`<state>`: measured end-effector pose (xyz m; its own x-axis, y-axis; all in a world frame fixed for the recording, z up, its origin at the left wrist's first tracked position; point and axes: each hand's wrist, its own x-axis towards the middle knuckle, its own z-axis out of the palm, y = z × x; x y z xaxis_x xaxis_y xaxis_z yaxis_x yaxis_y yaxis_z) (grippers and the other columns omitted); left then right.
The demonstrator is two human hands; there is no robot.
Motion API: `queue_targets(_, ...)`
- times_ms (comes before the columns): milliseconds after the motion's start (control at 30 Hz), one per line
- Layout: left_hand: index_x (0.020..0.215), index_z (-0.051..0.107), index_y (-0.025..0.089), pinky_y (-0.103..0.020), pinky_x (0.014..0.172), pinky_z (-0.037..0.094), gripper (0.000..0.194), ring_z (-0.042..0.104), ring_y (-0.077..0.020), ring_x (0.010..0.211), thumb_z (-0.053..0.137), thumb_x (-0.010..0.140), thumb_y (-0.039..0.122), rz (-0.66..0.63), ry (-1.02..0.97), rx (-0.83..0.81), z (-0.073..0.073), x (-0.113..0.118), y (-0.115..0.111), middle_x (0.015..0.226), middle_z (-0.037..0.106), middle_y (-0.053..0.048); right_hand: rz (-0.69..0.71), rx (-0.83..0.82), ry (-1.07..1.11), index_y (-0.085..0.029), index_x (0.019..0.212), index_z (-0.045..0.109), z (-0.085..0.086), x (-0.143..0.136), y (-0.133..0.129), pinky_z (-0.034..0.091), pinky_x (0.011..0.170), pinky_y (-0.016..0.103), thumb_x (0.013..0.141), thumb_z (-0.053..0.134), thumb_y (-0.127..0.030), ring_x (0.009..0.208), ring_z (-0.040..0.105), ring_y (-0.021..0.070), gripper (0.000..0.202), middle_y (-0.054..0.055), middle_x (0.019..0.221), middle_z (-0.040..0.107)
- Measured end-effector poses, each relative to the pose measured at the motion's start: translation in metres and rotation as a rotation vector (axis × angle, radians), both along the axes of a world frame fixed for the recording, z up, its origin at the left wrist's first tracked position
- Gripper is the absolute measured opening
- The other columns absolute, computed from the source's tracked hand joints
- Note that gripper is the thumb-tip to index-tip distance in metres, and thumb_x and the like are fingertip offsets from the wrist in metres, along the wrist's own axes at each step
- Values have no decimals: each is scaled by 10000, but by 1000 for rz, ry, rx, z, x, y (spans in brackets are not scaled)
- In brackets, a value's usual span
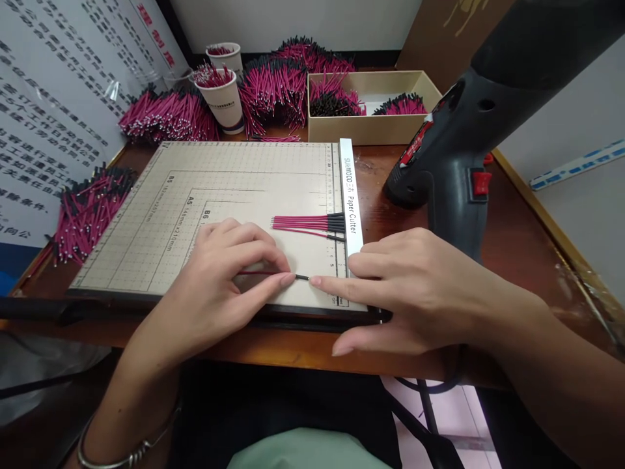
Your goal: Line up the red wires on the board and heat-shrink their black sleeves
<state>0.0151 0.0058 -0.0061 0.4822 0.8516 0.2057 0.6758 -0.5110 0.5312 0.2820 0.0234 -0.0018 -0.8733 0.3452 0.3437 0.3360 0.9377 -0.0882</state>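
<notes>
My left hand (234, 270) pinches a thin magenta wire (254, 271) between thumb and forefinger, low over the paper cutter board (234, 176). A short black sleeve (302, 277) sticks out past the fingertips on the wire's right end. My right hand (405, 286) has its forefinger stretched out, the tip touching that end; its thumb is held apart below. Just above lies a flat row of several magenta wires (303, 223), their black-sleeved ends at the cutter's white edge strip (350, 195). One wire there sits slightly askew.
Behind the board are piles of magenta wires (273, 88), a paper cup (222, 101) of wires and a cardboard box (366, 130) holding more. Another wire pile (92, 208) lies at the left. A black heat gun (454, 143) stands at the right, close to my right hand.
</notes>
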Motion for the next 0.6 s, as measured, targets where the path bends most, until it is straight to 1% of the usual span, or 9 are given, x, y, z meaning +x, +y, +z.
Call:
queue_targets(233,911,697,261,-379,922,354,132,597,-195,928,655,1000,348,-6,18,11,0,-2,0,944,715,37,1,-5,33,-142,1186,754,-2,0,0,274,581,268,1024,523,-608,564,410,92,545,-32,642,527)
queue_targets(433,906,702,259,-385,923,370,142,599,-191,915,649,1003,348,-4,26,24,-1,-2,0,934,715,35,0,-21,26,-143,1220,747,-2,1,1,279,581,272,1028,522,-601,563,416,90,545,-31,646,531)
queue_targets(600,913,702,260,-386,922,378,137,594,-189,906,648,1006,344,-7,20,19,-1,-2,0,920,711,35,-2,-26,31,-148,1202,748,-3,0,1,262,578,270,1031,505,-616,562,418,85,555,-28,646,535)
